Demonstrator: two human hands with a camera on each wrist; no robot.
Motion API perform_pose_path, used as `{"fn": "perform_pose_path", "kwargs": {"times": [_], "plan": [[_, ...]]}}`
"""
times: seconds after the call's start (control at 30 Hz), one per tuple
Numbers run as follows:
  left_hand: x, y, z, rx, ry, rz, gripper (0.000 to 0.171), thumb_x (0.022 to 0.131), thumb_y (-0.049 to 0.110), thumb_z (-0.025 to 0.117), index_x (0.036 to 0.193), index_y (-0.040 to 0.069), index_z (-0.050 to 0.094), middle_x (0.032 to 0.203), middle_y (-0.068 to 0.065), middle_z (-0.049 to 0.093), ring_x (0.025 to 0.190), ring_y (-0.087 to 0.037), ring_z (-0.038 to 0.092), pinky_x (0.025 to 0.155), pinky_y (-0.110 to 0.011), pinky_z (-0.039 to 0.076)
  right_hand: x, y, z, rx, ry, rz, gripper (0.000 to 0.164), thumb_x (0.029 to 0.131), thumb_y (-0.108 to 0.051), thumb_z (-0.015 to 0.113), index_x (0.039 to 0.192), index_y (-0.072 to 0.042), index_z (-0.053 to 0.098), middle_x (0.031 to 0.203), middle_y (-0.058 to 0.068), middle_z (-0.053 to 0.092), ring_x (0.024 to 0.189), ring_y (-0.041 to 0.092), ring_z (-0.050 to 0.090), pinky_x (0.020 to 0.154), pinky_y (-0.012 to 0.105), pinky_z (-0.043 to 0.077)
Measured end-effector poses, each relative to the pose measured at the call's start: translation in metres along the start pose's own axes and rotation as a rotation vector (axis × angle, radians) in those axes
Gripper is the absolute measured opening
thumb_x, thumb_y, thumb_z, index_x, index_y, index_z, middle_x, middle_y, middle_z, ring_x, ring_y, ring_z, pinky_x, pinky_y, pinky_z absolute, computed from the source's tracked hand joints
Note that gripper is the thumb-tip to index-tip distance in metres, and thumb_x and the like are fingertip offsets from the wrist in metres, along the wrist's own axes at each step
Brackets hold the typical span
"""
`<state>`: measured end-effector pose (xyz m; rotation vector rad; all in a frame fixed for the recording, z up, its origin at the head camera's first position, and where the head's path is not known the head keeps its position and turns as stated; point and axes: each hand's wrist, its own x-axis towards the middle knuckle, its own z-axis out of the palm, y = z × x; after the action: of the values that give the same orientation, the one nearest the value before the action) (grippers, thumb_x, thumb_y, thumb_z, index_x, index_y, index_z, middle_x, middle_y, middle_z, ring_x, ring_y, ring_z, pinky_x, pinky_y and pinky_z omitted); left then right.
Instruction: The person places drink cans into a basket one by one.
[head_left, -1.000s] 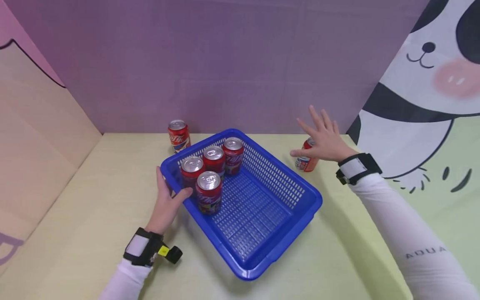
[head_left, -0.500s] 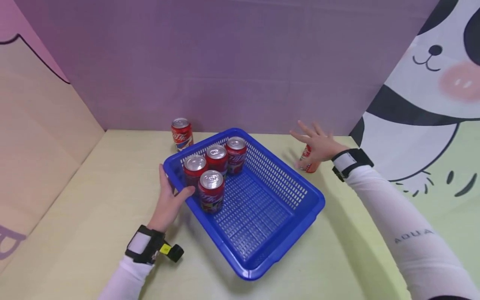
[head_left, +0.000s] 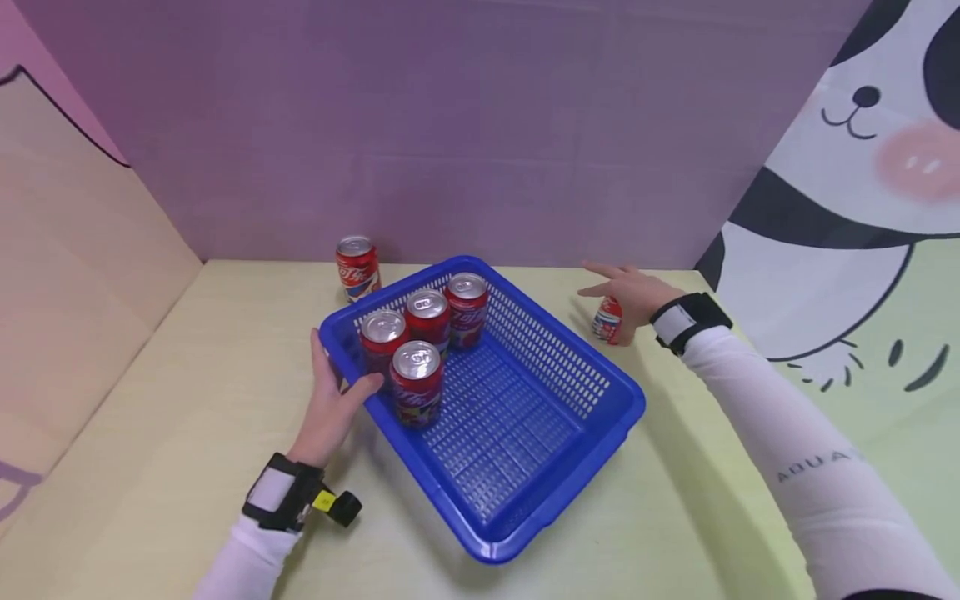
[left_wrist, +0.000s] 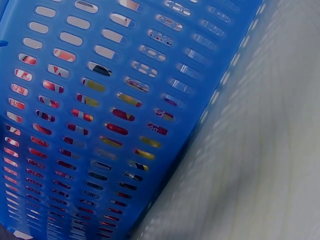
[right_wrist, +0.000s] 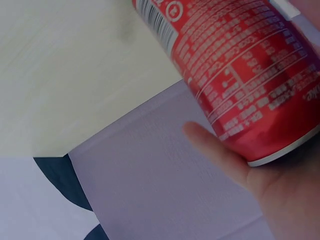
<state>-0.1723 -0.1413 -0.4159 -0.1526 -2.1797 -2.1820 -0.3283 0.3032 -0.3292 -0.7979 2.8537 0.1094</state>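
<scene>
My left hand (head_left: 330,412) grips the left rim of a blue plastic basket (head_left: 517,546), thumb over the edge and fingers along the outside. Several red soda cans (head_left: 417,387) stand upright inside, bunched toward its left and back. In the left wrist view the slotted basket wall (left_wrist: 150,187) fills the left side, with cans showing through the holes. Over at the back right, my right hand (head_left: 637,297) is beside another red soda can (head_left: 607,320) and partly covers it. The right wrist view shows that can (right_wrist: 245,75) close against the hand (right_wrist: 280,195), with one finger straight.
One more red soda can (head_left: 357,271) stands on the table behind the basket's left corner. A purple backdrop (head_left: 465,133) rises at the table's (head_left: 180,383) back edge. Printed panels flank it, a panda (head_left: 847,200) on the right.
My right hand has come down from above the right-hand can to beside it, its spread fingers drawing closer together. The left hand and basket have stayed in place.
</scene>
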Motion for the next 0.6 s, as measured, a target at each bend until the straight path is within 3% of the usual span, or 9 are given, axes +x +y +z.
{"fn": "perform_pose_path", "kwargs": {"times": [0.13,0.2,0.3,0.6], "plan": [[0.0,0.0,-0.003,0.011,0.005,-0.019,0.106,0.093,0.025,0.063,0.151,0.032,-0.025,0.163,-0.005,0.0,0.147,-0.024,0.005,0.116,-0.053,0.009,0.009,0.001,-0.001,-0.022,-0.013,0.047,0.074,0.046,0.002,0.096,0.115,-0.012,0.074,0.131,0.014,0.056,0.116,0.04,0.053,0.086,0.055,0.052],[-0.001,0.0,-0.003,0.019,0.006,-0.035,0.106,0.093,0.027,0.063,0.151,0.032,-0.025,0.163,-0.005,-0.001,0.147,-0.024,0.004,0.116,-0.054,0.008,0.011,0.001,-0.003,-0.023,-0.022,0.069,0.065,0.046,0.001,0.096,0.107,-0.012,0.076,0.112,0.009,0.064,0.103,0.033,0.06,0.085,0.052,0.053],[-0.001,0.0,-0.003,0.024,0.01,-0.051,0.107,0.093,0.028,0.064,0.151,0.033,-0.026,0.163,-0.005,-0.002,0.147,-0.024,0.003,0.116,-0.054,0.009,0.012,-0.002,-0.006,-0.027,-0.039,0.083,0.062,0.046,-0.002,0.097,0.105,-0.012,0.077,0.099,0.006,0.065,0.095,0.03,0.062,0.082,0.051,0.054],[0.001,-0.002,-0.001,0.025,0.012,-0.035,0.107,0.093,0.023,0.064,0.151,0.032,-0.025,0.163,-0.005,-0.003,0.147,-0.023,0.002,0.117,-0.051,0.007,0.007,-0.002,-0.004,-0.01,-0.022,0.085,0.059,0.048,-0.003,0.096,0.103,-0.012,0.077,0.098,0.006,0.065,0.095,0.029,0.062,0.082,0.049,0.054]]}}
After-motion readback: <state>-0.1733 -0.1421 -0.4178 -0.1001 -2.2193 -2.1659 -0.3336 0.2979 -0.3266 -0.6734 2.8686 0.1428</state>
